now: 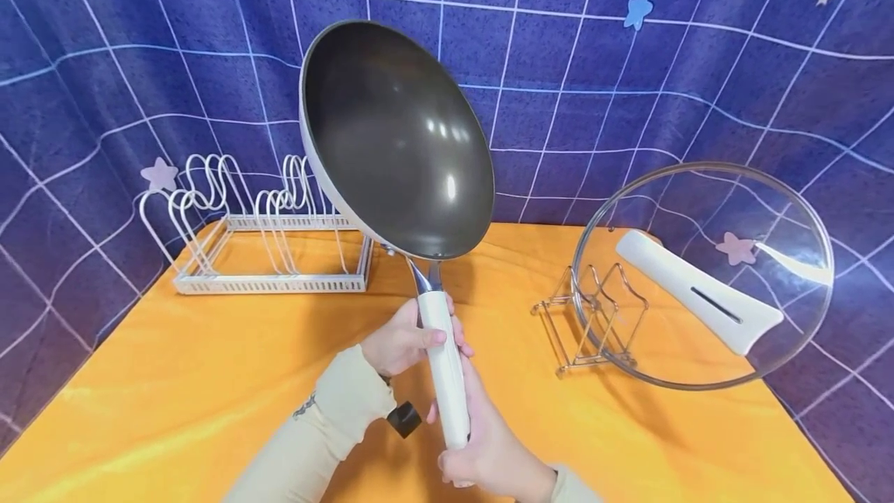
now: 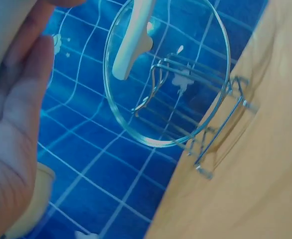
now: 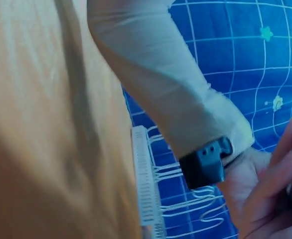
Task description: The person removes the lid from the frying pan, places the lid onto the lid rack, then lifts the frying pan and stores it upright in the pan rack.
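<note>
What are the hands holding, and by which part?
A frying pan, by its white handle: left hand higher up, right hand near the bottom.

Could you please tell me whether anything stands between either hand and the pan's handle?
Nothing visible does: the left hand and the right hand both grip the white handle directly, holding the pan above the table.
</note>
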The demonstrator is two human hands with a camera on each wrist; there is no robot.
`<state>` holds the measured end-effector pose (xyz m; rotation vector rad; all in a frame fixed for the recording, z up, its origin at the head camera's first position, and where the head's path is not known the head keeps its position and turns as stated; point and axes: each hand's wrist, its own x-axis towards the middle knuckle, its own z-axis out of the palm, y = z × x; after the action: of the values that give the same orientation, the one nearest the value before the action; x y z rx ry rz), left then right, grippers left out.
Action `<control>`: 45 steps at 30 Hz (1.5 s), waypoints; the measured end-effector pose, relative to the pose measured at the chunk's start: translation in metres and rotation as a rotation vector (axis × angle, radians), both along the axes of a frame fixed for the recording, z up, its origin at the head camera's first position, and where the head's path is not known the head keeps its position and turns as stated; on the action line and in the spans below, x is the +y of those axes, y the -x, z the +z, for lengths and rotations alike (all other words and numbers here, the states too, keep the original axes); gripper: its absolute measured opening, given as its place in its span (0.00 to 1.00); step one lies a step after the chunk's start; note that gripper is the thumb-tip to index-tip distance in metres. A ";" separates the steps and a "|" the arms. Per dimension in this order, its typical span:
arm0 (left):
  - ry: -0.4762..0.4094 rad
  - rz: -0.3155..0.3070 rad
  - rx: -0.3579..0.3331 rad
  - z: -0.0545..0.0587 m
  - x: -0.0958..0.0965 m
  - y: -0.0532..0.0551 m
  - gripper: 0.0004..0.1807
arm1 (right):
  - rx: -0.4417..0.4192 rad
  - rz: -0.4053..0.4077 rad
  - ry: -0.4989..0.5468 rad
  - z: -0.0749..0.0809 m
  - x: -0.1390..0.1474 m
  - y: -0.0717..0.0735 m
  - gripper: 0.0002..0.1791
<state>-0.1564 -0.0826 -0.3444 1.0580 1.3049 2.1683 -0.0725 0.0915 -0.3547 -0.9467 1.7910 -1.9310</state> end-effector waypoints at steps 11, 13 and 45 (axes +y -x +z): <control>0.176 0.230 0.022 0.014 -0.003 -0.010 0.08 | -0.206 0.043 -0.114 0.016 -0.004 0.001 0.68; 0.176 0.235 0.018 0.014 -0.004 -0.011 0.07 | -0.254 0.059 -0.105 0.015 -0.005 0.001 0.68; 0.325 0.319 0.095 0.024 -0.018 -0.009 0.06 | -0.154 0.164 0.043 -0.002 -0.018 0.010 0.62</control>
<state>-0.1473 -0.1010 -0.3208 0.8783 1.9047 2.0362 -0.0823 0.0739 -0.3567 -0.9016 1.5425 -1.8919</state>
